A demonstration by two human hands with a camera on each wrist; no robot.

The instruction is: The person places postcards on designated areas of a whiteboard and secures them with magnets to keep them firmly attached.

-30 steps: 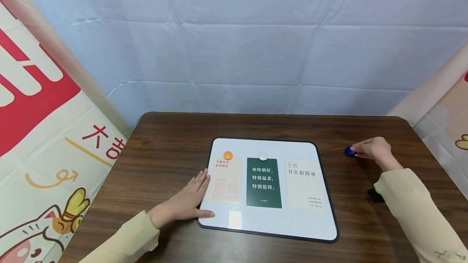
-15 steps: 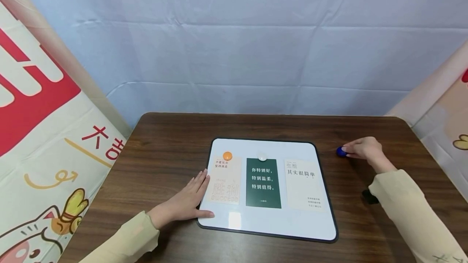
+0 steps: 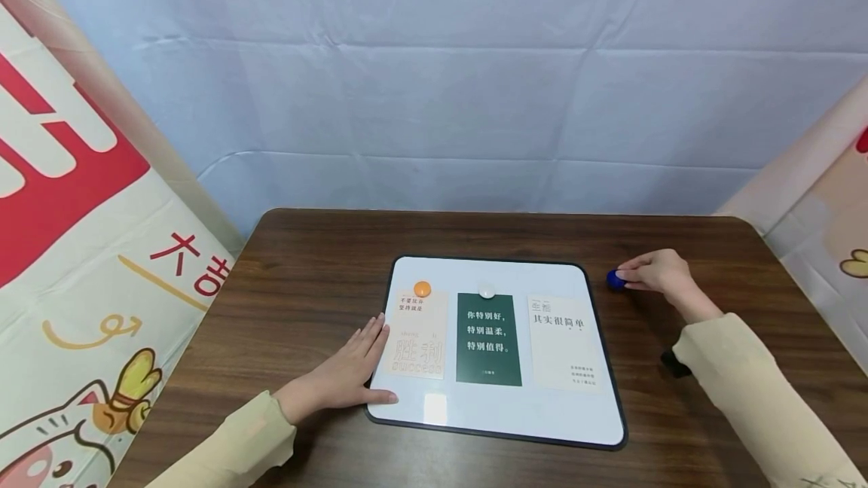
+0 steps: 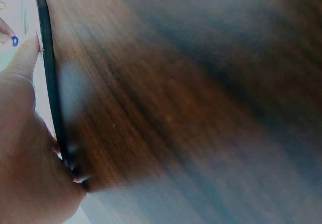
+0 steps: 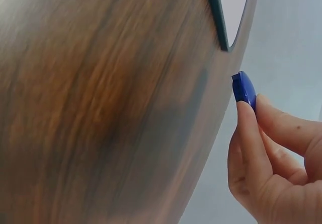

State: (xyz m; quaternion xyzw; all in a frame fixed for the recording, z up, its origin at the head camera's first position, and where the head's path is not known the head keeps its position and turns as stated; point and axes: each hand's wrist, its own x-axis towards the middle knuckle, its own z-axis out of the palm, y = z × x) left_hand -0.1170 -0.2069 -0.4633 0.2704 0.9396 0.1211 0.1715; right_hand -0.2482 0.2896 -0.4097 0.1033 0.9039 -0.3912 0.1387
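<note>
Right hand (image 3: pixel 656 272) pinches the blue magnet (image 3: pixel 615 279) just off the whiteboard's (image 3: pixel 502 424) right edge. Left hand (image 3: pixel 353 371) lies flat, fingers extended, on its left edge. Risk: the magnet may snap down askew, shifting the cream card (image 3: pixel 564 341).

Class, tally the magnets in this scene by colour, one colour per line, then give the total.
Orange magnet: 1
White magnet: 1
Blue magnet, pinched by the right hand: 1
Total: 3
</note>
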